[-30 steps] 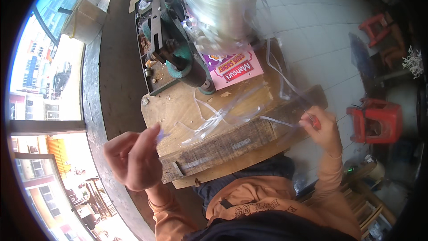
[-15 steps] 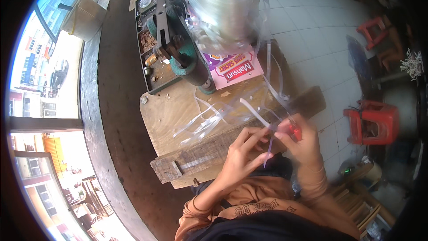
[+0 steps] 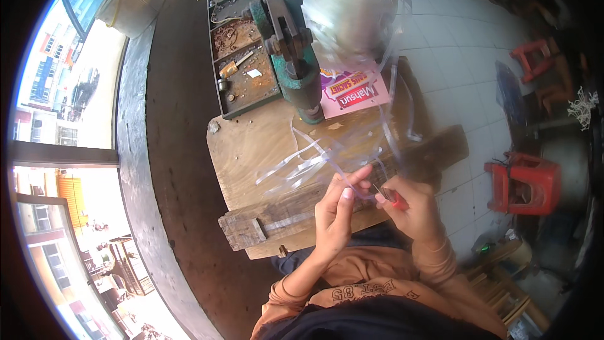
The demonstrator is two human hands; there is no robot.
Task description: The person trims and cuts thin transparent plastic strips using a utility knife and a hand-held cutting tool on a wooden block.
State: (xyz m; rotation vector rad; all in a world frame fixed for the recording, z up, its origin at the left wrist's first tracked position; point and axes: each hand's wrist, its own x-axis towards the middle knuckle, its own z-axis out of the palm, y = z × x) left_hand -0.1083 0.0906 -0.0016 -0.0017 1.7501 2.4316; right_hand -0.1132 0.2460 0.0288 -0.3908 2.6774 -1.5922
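Note:
A thin translucent purple plastic strip (image 3: 363, 196) is pinched between the thumb and fingers of my left hand (image 3: 335, 211), over the front of the wooden bench. From there it spans the short gap to my right hand (image 3: 415, 206). My right hand is closed around a small red-handled tool (image 3: 399, 201), its thin metal tip pointing at my left fingers. Fingers hide most of the tool, so its exact kind is unclear. Just beyond my hands, loose clear and whitish strips (image 3: 307, 165) lie tangled on the wooden board (image 3: 242, 160).
A green metal press (image 3: 301, 82) stands behind the board, beside a compartmented tray (image 3: 251, 97) of small parts. A large clear bag of pale strips (image 3: 349, 9) sits on a pink printed carton (image 3: 355, 96). Red plastic stools (image 3: 525, 182) stand on the tiled floor at right.
The tool's metal tip has swung from pointing away to pointing left at my left fingers. My left hand has turned more upright, and the strip's hanging end no longer shows. The view has shifted.

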